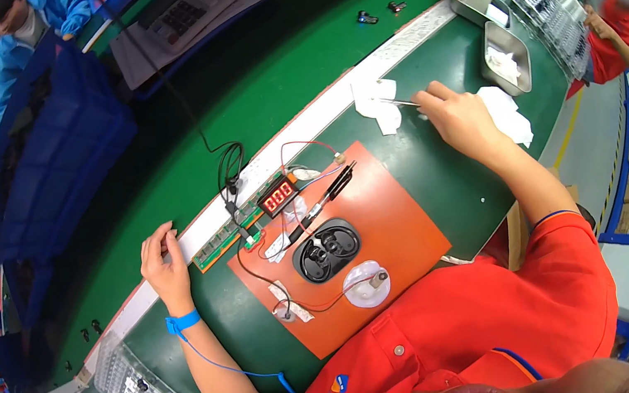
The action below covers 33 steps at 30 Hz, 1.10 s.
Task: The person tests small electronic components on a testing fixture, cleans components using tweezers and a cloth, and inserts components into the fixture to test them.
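Thin metal tweezers (401,102) are pinched in my right hand (459,120), on the right over the green bench. Their tip points at a crumpled white wipe (378,108) near the white rail; I cannot tell if it touches. My left hand (165,271), with a blue wrist strap (183,321), rests by the bench's far edge, fingers loosely bent and nothing seen in them. Beside it lies a green circuit board strip (213,250). Between my hands, an orange mat (407,218) carries a black oval earbud case (327,251), a red-lit meter (278,195) and black pens (341,182).
On the right sit a metal tray (506,57) with white wipes and a white cloth (505,115). Clear plastic trays (144,392) stand at the left. Past the white rail runs a green conveyor belt (320,35) with small black parts. Black cables (228,165) hang down. Co-workers sit at both ends.
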Each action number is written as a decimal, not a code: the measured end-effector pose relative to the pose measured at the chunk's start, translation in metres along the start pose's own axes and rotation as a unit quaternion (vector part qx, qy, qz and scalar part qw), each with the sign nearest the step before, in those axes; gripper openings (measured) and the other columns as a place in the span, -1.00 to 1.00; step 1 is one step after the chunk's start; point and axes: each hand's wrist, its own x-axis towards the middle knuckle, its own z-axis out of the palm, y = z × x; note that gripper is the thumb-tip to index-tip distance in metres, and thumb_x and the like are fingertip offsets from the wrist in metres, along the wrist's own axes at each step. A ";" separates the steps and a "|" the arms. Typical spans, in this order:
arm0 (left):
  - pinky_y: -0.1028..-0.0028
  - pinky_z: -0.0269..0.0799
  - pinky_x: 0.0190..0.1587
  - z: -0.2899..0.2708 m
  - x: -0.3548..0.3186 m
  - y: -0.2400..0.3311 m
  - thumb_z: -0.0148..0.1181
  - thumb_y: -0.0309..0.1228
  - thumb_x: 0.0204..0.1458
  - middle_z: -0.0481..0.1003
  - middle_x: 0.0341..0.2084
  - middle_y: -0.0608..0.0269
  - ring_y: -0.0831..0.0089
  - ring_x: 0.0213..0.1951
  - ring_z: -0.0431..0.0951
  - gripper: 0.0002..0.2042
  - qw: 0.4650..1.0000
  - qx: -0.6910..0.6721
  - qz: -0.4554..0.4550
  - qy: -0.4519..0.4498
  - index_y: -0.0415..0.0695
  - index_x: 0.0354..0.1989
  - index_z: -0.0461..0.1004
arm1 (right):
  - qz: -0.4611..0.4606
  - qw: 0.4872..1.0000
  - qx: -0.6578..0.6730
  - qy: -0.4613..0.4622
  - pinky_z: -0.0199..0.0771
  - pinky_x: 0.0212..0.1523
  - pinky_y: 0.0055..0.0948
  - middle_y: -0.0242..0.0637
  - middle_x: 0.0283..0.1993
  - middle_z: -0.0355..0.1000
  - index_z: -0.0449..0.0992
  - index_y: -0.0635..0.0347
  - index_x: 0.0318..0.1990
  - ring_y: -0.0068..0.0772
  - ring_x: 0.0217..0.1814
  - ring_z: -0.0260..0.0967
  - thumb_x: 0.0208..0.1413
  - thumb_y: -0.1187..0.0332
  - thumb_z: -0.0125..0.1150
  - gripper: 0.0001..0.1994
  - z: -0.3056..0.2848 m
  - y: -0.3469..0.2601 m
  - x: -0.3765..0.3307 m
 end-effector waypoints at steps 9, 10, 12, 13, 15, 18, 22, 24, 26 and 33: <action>0.29 0.45 -0.24 0.000 -0.009 0.050 0.19 -0.53 0.05 0.54 -0.39 0.15 0.18 -0.34 0.52 -0.92 0.988 0.066 0.056 0.125 -0.12 -0.31 0.57 | -0.021 0.996 0.068 0.057 0.42 -0.45 -0.12 -0.14 -0.29 0.37 0.50 0.13 -0.21 0.05 -0.41 0.42 0.08 0.47 0.17 -0.88 0.007 0.007 -0.012; 0.25 0.43 -0.23 0.002 -0.009 0.066 0.19 -0.53 0.02 0.54 -0.39 0.14 0.14 -0.34 0.51 -0.92 0.987 0.057 0.090 0.121 -0.12 -0.32 0.56 | -0.013 0.996 0.066 0.052 0.39 -0.43 -0.10 -0.10 -0.29 0.37 0.50 0.14 -0.22 0.08 -0.38 0.41 0.09 0.48 0.15 -0.90 0.003 0.006 -0.015; 0.32 0.42 -0.18 0.015 -0.009 0.113 0.23 -0.55 -0.03 0.56 -0.40 0.18 0.22 -0.31 0.53 -0.88 0.986 -0.029 0.136 0.093 -0.11 -0.31 0.59 | -0.003 0.997 0.059 0.046 0.37 -0.42 -0.07 -0.08 -0.25 0.37 0.48 0.16 -0.20 0.11 -0.36 0.40 0.13 0.48 0.10 -0.89 0.004 0.012 -0.023; 0.31 0.41 -0.17 0.017 -0.008 0.137 0.25 -0.53 -0.06 0.57 -0.43 0.23 0.26 -0.30 0.53 -0.87 0.982 -0.030 0.180 0.049 -0.10 -0.31 0.59 | 0.007 0.998 0.057 0.039 0.36 -0.41 -0.06 -0.07 -0.23 0.37 0.48 0.18 -0.19 0.11 -0.35 0.40 0.15 0.48 0.09 -0.89 0.006 0.011 -0.022; 0.20 0.34 0.01 0.026 -0.009 0.190 0.26 -0.42 -0.07 0.55 -0.34 0.29 0.27 -0.20 0.50 -0.86 0.966 -0.070 0.244 -0.047 -0.05 -0.29 0.59 | -0.026 0.995 0.082 0.042 0.37 -0.41 -0.06 -0.07 -0.23 0.37 0.48 0.18 -0.17 0.11 -0.35 0.41 0.16 0.48 0.08 -0.88 0.006 0.004 -0.017; 0.09 0.12 0.25 0.074 -0.012 0.231 0.29 -0.28 -0.10 0.49 -0.31 0.29 0.31 -0.14 0.45 -0.77 0.913 0.006 0.389 -0.120 -0.11 -0.28 0.56 | -0.037 0.993 0.101 0.051 0.38 -0.40 -0.06 -0.08 -0.21 0.37 0.48 0.19 -0.14 0.11 -0.35 0.42 0.18 0.47 0.07 -0.87 0.006 0.001 -0.012; -0.01 -0.11 0.38 0.125 -0.013 0.257 0.32 -0.07 -0.12 0.47 -0.25 0.23 0.29 -0.07 0.42 -0.56 0.881 0.136 0.380 -0.246 -0.17 -0.20 0.53 | -0.036 0.993 0.095 0.059 0.41 -0.40 -0.07 -0.11 -0.22 0.37 0.50 0.16 -0.08 0.09 -0.35 0.44 0.19 0.46 0.06 -0.83 0.014 -0.004 -0.011; -0.01 -0.14 0.39 0.146 -0.012 0.257 0.32 -0.03 -0.14 0.46 -0.25 0.21 0.28 -0.06 0.41 -0.52 0.888 0.165 0.372 -0.213 -0.19 -0.20 0.53 | -0.038 0.994 0.090 0.059 0.42 -0.40 -0.08 -0.13 -0.22 0.37 0.50 0.14 -0.05 0.07 -0.36 0.45 0.20 0.46 0.07 -0.80 0.017 -0.004 -0.013; -0.02 -0.21 0.41 0.154 -0.008 0.257 0.31 0.07 -0.18 0.45 -0.26 0.18 0.25 -0.04 0.39 -0.43 0.896 0.219 0.353 -0.155 -0.23 -0.19 0.54 | -0.038 0.993 0.090 0.062 0.43 -0.40 -0.08 -0.15 -0.22 0.38 0.50 0.13 -0.03 0.06 -0.36 0.45 0.20 0.45 0.07 -0.78 0.017 -0.001 -0.015; -0.05 -0.27 0.41 0.165 -0.005 0.249 0.27 0.15 -0.18 0.44 -0.25 0.15 0.23 0.02 0.37 -0.36 0.900 0.247 0.313 -0.174 -0.24 -0.17 0.55 | -0.058 0.994 0.049 0.083 0.44 -0.47 -0.10 -0.15 -0.22 0.36 0.51 0.14 -0.02 0.05 -0.43 0.45 0.21 0.43 0.07 -0.78 0.024 0.009 -0.019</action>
